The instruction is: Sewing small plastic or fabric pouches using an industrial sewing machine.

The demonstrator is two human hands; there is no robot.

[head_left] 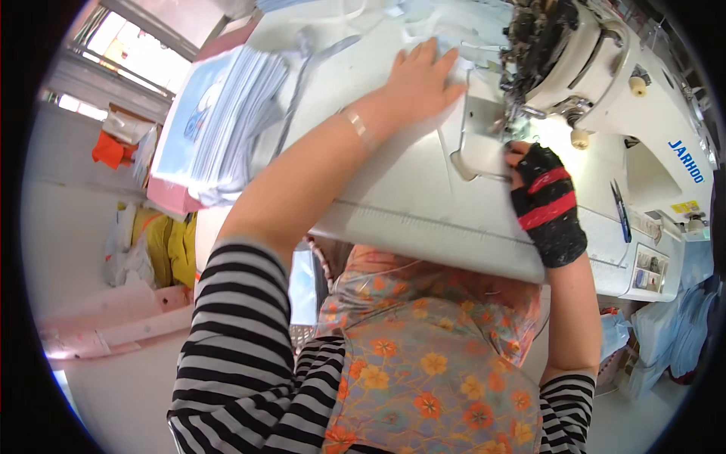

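Note:
My left hand (423, 82) lies flat with its fingers spread on the white sewing table (408, 178), its fingertips at a pale, almost see-through piece of fabric (435, 29). Just right of it is the metal plate (482, 115) of a white sewing machine (643, 98). My right hand (546, 204), in a black fingerless glove with red stripes, is closed at the near side of the needle area. Its fingers are bent together, and whatever they may hold is hidden. Under the machine head, a bright lamp washes out the details.
A thick stack of folded pale-blue printed fabric pieces (234, 121) stands on the table's left, beside a dark cord (299, 91). Small thread snips (621, 212) lie right of my right hand. A parts tray (650, 270) is set in the right edge; blue fabric bundles (669, 333) hang below.

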